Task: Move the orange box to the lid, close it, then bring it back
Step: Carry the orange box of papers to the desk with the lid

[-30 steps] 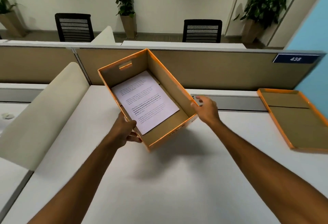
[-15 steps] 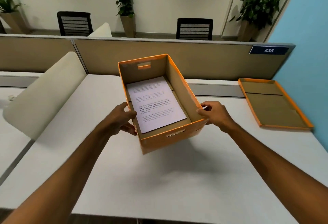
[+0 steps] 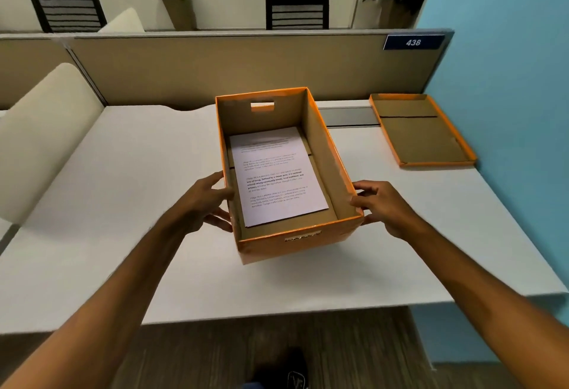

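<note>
Above the tabletop [image 3: 123,234], left hand [image 3: 204,202] and right hand [image 3: 385,207] grip the open orange box [image 3: 295,242], apparently lifted; lid [image 3: 421,133] well apart.

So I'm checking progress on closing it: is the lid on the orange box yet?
No, the lid lies upturned on the desk to the right, apart from the open orange box.

Soft, even indoor light; faint shadows on the desk [image 3: 123,234]; wide-angle bending at edges.
</note>
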`<control>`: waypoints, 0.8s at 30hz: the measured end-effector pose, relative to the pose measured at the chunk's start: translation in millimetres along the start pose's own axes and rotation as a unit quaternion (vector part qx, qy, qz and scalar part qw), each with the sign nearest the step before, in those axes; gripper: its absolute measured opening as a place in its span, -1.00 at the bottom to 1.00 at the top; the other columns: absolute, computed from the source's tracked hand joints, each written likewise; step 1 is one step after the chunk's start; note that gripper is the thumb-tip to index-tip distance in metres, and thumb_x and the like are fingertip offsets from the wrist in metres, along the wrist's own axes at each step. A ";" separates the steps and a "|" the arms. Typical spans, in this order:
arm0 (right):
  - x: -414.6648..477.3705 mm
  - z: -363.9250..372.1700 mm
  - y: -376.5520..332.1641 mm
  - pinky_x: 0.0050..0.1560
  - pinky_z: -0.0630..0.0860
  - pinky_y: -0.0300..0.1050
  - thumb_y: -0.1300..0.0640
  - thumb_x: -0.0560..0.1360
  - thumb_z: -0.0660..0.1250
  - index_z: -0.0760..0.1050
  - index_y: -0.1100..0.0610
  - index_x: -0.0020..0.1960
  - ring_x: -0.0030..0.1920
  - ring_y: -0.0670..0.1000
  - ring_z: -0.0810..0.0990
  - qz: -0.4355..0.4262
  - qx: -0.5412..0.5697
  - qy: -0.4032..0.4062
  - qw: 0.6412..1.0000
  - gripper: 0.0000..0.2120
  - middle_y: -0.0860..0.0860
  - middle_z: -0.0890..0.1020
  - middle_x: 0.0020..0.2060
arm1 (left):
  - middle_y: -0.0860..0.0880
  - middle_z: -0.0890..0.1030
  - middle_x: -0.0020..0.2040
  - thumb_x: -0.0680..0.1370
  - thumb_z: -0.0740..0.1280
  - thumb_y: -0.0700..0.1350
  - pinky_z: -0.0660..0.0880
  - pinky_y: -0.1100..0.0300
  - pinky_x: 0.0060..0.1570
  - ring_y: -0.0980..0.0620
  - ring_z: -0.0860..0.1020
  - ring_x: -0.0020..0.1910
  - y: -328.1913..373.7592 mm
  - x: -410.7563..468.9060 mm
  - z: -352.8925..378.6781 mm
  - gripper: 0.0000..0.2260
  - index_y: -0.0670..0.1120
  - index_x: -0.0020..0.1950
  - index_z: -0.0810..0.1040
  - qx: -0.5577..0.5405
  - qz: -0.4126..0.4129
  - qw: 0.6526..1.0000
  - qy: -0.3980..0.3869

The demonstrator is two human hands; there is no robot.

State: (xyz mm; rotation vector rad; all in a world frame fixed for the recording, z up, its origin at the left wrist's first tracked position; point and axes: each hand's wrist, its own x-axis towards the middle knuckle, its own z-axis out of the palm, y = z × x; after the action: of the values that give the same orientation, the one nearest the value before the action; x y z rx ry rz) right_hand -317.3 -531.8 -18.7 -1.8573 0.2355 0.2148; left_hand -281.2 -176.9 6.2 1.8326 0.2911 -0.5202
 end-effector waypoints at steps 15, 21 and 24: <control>-51.4 19.8 54.7 -0.12 0.67 0.16 0.26 0.51 0.34 0.56 0.14 0.25 -0.02 0.18 0.63 0.076 -0.011 0.078 0.994 -0.69 0.11 0.63 0.02 | -0.21 0.54 0.30 0.58 0.31 -0.15 0.66 -0.10 -0.28 -0.18 0.64 -0.09 -32.9 -4.8 30.3 -0.43 0.07 0.55 0.21 0.058 0.021 0.998 -0.034; -61.5 28.8 58.8 -0.05 0.65 0.22 0.19 0.55 0.32 0.52 0.11 0.29 -0.02 0.16 0.62 0.077 -0.029 0.086 0.993 -0.68 0.08 0.62 -0.05 | -0.23 0.53 0.32 0.60 0.29 -0.08 0.64 -0.07 -0.26 -0.17 0.62 -0.06 -41.3 -11.1 33.9 -0.45 0.04 0.56 0.19 0.093 0.053 0.994 -0.005; -65.5 30.7 55.9 -0.02 0.64 0.23 0.12 0.57 0.31 0.50 0.12 0.32 -0.03 0.14 0.62 0.070 -0.036 0.084 0.993 -0.67 0.09 0.62 -0.06 | -0.24 0.56 0.29 0.60 0.28 -0.08 0.64 -0.14 -0.17 -0.17 0.63 -0.06 -45.9 -14.7 35.5 -0.45 0.00 0.57 0.17 0.103 0.075 0.992 0.008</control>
State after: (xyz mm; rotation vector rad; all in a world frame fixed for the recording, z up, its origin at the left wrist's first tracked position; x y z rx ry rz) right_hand -396.2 -515.0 -61.6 -1.9344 0.4812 0.1655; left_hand -321.8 -195.0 -33.9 2.0416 0.1115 -0.4452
